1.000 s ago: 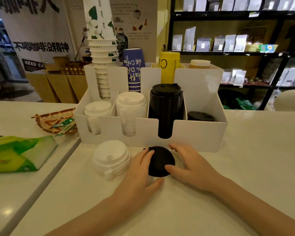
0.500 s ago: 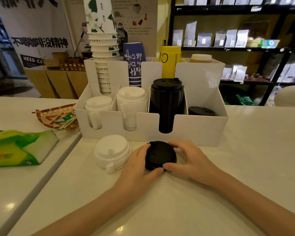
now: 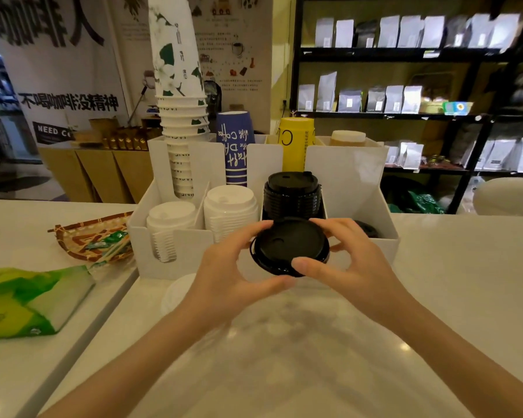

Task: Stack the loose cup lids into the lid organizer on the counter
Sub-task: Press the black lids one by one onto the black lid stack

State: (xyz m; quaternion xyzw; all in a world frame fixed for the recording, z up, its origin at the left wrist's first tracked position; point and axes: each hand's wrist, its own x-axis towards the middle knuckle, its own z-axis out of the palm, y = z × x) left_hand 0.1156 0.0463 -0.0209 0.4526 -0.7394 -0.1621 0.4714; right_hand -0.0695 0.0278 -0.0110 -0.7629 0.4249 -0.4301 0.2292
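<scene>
Up close, the fingers of both hands curl around the rim of a black cup lid (image 3: 290, 247), which is held in the air, its top tilted toward the camera. The left hand (image 3: 233, 273) grips the lid's left edge, thumb low and fingertips (image 3: 261, 226) high; the right hand (image 3: 349, 263) grips the right edge, its thumb pressed on the lower rim. The lid sits just in front of the white lid organizer (image 3: 372, 254) on the counter (image 3: 435, 297). Behind the lid, in the organizer's third front compartment from the left, stands a tall stack of black lids (image 3: 292, 194). Left of that stack are two stacks of white lids, a taller one (image 3: 230, 211) and a shorter one (image 3: 169, 223) in the leftmost compartment. The rightmost compartment holds a few black lids (image 3: 367, 229), mostly hidden by the right hand. At the organizer's front left, a loose white lid stack (image 3: 177, 292) rests on the counter, partly covered by the left hand. The organizer's back row carries paper cups: a tall white and green stack (image 3: 180, 116), a blue one (image 3: 234, 147) and a yellow one (image 3: 296, 143). Farther left of the organizer lie a woven tray (image 3: 73, 239) and a green tissue pack (image 3: 27, 300).
</scene>
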